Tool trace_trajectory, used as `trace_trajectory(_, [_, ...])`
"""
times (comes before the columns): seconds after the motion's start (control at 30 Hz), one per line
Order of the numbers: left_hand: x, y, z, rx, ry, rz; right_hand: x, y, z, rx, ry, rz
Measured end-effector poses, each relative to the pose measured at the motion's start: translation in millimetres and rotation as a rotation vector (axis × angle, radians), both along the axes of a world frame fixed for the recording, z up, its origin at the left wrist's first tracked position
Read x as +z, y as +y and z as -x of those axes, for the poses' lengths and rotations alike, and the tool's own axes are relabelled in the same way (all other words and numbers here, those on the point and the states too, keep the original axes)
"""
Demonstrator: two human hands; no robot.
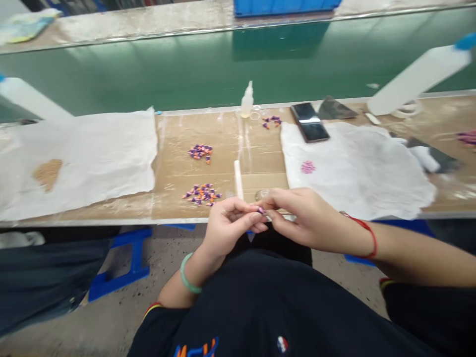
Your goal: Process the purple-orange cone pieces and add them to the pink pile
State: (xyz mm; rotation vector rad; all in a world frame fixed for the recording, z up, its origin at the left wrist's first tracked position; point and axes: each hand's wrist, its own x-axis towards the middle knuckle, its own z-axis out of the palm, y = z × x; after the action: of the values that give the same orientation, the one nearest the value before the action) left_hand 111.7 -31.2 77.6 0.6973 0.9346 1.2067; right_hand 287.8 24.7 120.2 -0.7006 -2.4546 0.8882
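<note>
Close to my body, at the front edge of the table, both hands meet. My left hand [234, 220] is closed, pinching a small purple piece [261, 210] between thumb and fingers. My right hand [297, 215] comes in from the other side, its thumb and forefinger closed right at that piece; what lies between them is too small to tell. Left of the hands is a pile of small purple and orange pieces [203, 194], with a second pile [200, 151] behind it. A white stick [238, 179] lies just beyond my fingers, near a small round clear object [262, 195].
White cloths lie left [111, 158] and right [357, 168], bearing tan bits [48, 173] and pink bits [308, 167]. Farther back stand a dropper bottle [247, 100], a phone [310, 122] and a large white bottle [420, 79]. Another person's leg [48, 277] is at left, by a blue stool [122, 267].
</note>
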Motion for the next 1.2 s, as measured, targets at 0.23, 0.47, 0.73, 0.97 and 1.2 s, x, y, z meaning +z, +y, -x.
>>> trace_trajectory(0.23, [-7.3,0,6,0.005,-0.066,0.069,-30.5,10,5,0.022,0.042,-0.079])
trace_trajectory(0.47, [-12.6,1,33,0.138,0.186,0.014,-12.6,24,0,-0.079,0.1,0.306])
trace_trajectory(0.73, [-36.9,28,121,0.015,1.402,-0.161,-41.9,36,-56,-0.334,0.062,0.385])
trace_trajectory(0.97, [-35.5,111,136,0.095,1.606,-0.202,-62.2,38,-70,-0.489,0.105,0.478])
trace_trajectory(1.2, [-44.3,150,120,0.073,1.67,-0.125,-68.2,38,-75,-0.551,0.175,0.509])
